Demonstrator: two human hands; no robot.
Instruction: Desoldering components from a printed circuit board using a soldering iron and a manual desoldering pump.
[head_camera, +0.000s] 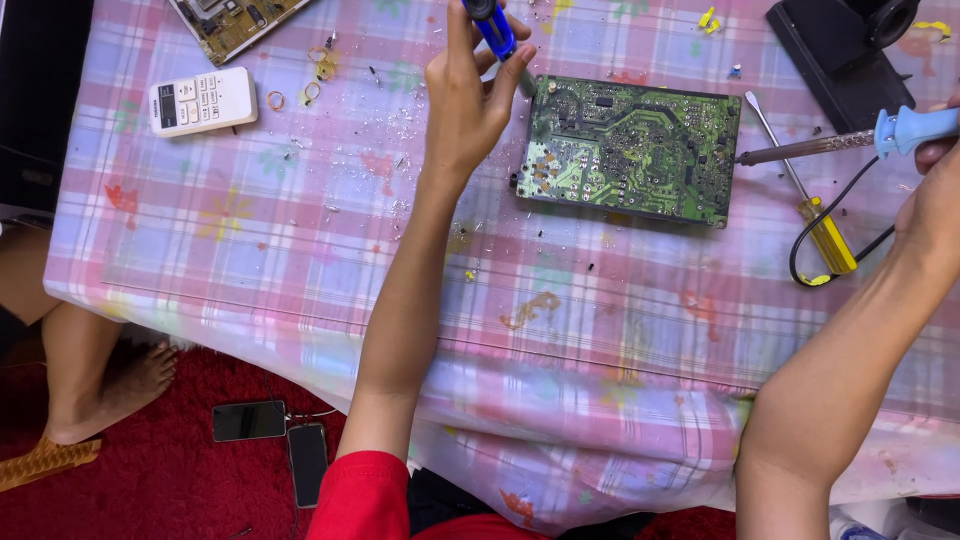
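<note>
One green circuit board, flat on the checked tablecloth, between the two hands. Left hand: fingers closed round one blue tool, its tip at the board's upper left corner. Right hand: closed on one blue-handled soldering iron, tip touching the board's right edge. One yellow screwdriver under the iron. One white remote, well left of the left fingers. One second board beyond it. Two phones on the red carpet.
</note>
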